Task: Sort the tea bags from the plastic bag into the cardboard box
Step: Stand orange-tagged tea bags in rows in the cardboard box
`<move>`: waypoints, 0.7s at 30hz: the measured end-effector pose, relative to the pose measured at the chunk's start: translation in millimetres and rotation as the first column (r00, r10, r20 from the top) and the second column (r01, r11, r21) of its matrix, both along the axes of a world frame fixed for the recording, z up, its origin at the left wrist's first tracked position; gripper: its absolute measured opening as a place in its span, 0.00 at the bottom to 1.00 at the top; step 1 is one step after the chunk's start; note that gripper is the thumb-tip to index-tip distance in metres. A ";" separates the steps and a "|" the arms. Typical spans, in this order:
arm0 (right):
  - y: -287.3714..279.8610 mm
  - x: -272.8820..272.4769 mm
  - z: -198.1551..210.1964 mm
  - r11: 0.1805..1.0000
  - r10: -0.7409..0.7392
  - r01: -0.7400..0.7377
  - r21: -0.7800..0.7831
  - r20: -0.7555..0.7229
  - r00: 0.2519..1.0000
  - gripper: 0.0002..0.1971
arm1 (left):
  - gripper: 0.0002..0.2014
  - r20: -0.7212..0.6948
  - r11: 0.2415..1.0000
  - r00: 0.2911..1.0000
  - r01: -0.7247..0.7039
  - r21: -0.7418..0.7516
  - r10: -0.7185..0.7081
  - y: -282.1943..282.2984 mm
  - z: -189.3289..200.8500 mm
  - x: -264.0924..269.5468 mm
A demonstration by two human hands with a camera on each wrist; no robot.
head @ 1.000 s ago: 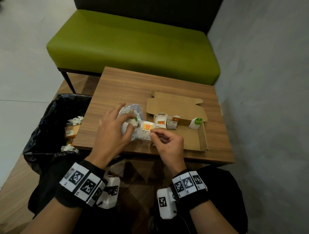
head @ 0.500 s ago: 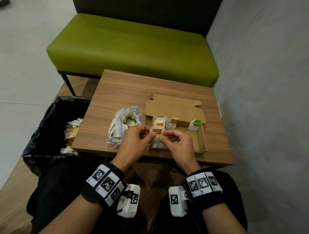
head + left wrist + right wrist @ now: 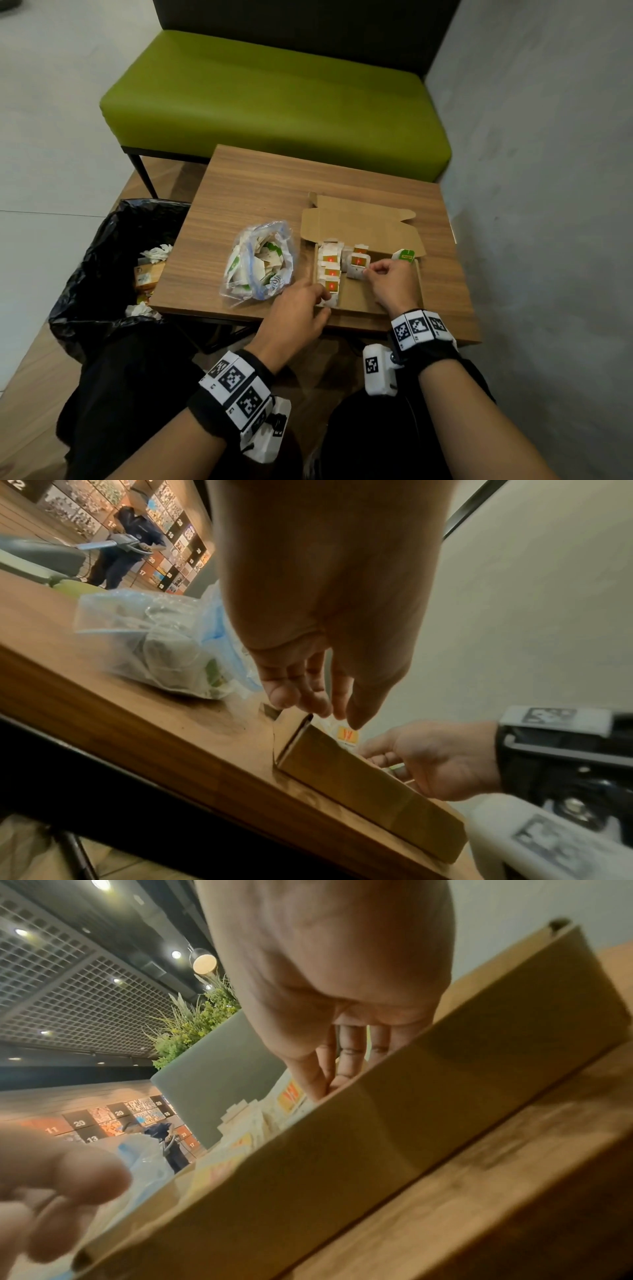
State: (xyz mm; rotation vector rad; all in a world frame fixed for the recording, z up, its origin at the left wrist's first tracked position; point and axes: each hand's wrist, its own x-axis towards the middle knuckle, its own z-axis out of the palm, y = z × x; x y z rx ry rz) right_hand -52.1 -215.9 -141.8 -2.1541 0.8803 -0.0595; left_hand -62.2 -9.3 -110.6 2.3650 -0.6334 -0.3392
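Observation:
The open cardboard box (image 3: 359, 294) lies on the wooden table (image 3: 260, 192), lid flap folded back. Several tea bags with orange tags (image 3: 330, 272) stand in a row along its left wall, and a green-tagged tea bag (image 3: 404, 255) leans at the far right. My right hand (image 3: 368, 270) reaches into the box (image 3: 377, 1137) and pinches one orange-tagged tea bag (image 3: 358, 263) beside the row. My left hand (image 3: 320, 298) hangs at the near left corner of the box (image 3: 359, 785), fingers relaxed, tips on the nearest tea bag (image 3: 347, 735). The clear plastic bag (image 3: 257, 263) of tea bags lies left of the box.
A black-lined bin (image 3: 102, 267) with rubbish stands at the table's left edge. A green bench (image 3: 274, 102) runs behind the table and a grey wall (image 3: 548, 205) is close on the right. Bare tabletop lies beyond the plastic bag and box.
My left hand left the plastic bag and both hands carried an orange-tagged tea bag to the box. The right hand is now farther inside the box; the left has dropped to its near left corner.

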 end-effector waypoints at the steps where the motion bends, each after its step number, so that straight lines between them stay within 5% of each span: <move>1: 2.1 2.8 0.2 1.000 -0.016 0.016 0.006 -0.017 1.000 0.12 | 0.13 0.009 1.000 1.000 0.004 -0.008 -0.004 0.8 1.3 -0.5; 7: 7.7 9.4 -2.4 0.997 -0.046 0.048 0.062 -0.038 0.998 0.10 | 0.05 0.101 0.968 0.976 -0.173 -0.183 0.193 15.2 24.4 3.4; 11: 7.2 -0.9 3.4 0.993 -0.057 0.057 0.102 -0.008 0.998 0.09 | 0.09 0.260 0.894 0.856 -0.418 -0.161 0.447 39.9 31.6 20.9; 15: 11.4 -14.7 11.7 0.994 -0.058 0.052 0.091 0.061 0.996 0.05 | 0.22 0.177 0.824 0.808 -0.566 -0.035 0.562 61.6 22.7 41.5; 21: 48.5 -25.0 40.5 0.996 0.069 -0.059 -0.060 0.183 0.981 0.07 | 0.13 0.147 0.808 0.794 -0.579 -0.109 0.589 77.0 11.7 46.1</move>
